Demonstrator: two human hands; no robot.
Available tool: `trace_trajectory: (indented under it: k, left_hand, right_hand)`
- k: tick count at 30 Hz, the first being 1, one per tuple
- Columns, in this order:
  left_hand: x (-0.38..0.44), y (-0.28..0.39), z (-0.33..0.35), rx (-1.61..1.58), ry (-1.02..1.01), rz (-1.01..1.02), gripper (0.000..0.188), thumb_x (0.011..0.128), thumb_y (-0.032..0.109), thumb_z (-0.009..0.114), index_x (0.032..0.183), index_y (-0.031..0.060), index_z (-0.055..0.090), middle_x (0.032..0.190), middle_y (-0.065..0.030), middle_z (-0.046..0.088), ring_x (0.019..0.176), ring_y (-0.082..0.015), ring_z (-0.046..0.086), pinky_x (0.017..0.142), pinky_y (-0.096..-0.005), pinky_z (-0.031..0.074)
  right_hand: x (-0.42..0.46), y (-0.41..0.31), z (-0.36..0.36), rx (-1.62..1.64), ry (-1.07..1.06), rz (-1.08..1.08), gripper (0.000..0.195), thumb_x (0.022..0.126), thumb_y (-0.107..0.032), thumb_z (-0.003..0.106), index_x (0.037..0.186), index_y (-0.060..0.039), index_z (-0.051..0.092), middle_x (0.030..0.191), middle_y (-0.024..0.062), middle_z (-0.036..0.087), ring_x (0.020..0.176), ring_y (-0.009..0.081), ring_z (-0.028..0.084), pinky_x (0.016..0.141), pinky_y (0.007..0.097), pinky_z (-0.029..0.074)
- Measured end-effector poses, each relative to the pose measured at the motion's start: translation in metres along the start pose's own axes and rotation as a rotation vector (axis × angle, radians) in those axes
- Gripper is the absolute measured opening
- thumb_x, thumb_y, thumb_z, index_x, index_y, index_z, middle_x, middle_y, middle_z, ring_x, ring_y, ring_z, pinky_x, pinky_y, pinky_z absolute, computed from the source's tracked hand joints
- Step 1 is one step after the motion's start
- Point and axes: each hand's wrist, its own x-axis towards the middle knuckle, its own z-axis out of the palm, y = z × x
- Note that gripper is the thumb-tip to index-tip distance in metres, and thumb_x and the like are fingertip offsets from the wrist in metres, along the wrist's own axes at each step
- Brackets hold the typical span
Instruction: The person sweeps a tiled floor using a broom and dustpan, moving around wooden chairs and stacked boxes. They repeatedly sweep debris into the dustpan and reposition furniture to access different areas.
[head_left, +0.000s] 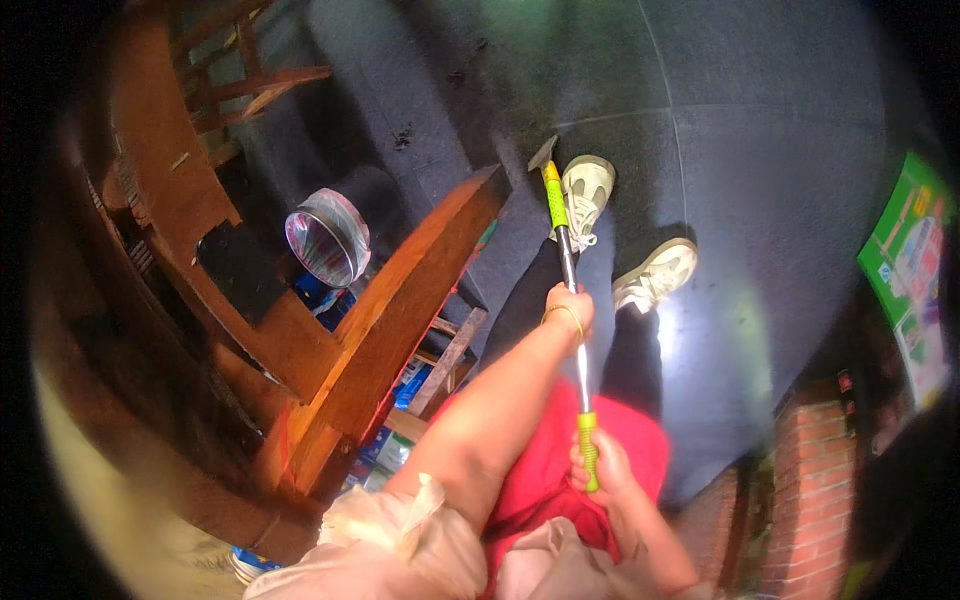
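A long-handled tool (583, 375), which looks like a floor scraper, runs down in front of me. Its shaft is bright metal with lime-green grips, and a small flat metal head (542, 154) is at the far end, beside one of my shoes. My left hand (571, 309), with a gold-coloured bangle at the wrist, is wrapped around the middle of the shaft. Lower down, my right hand (606, 463) grips the green ribbed handle end close to my body. Whether the head touches the floor I cannot tell.
On the left stands brown wooden furniture (405, 307) with a thick edge jutting towards me. A round bin (328, 238) with a plastic liner stands by it. My pale shoes (660, 271) are on the dark floor (750, 187). To the right are a brick pillar (814, 487) and a green printed panel (904, 247).
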Motion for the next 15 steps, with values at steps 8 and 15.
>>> trace_trajectory:
  k: [8,15]
  left_hand:
    - [-0.002,0.016,-0.002,0.03,0.03,-0.101,0.019,0.087,0.018,0.045,0.102,0.0106,0.052,0.066,-0.0078,0.05,0.044,-0.0187,0.046,0.041,-0.0352,0.039]
    - [0.086,0.035,-0.032,0.004,0.176,0.189,0.021,0.087,0.024,0.048,0.094,0.0052,0.055,0.062,-0.0089,0.05,0.041,-0.0187,0.045,0.039,-0.034,0.039]
  right_hand:
    - [-0.011,-0.013,0.033,-0.105,0.081,-0.029,0.032,0.096,-0.04,0.036,0.093,-0.0087,0.045,0.055,0.0032,0.04,0.036,0.0113,0.033,0.033,0.0265,0.028]
    - [0.019,-0.045,0.077,-0.382,0.197,-0.174,0.031,0.095,-0.04,0.04,0.091,-0.0104,0.048,0.054,-0.0008,0.04,0.037,0.0079,0.032,0.032,0.0232,0.026]
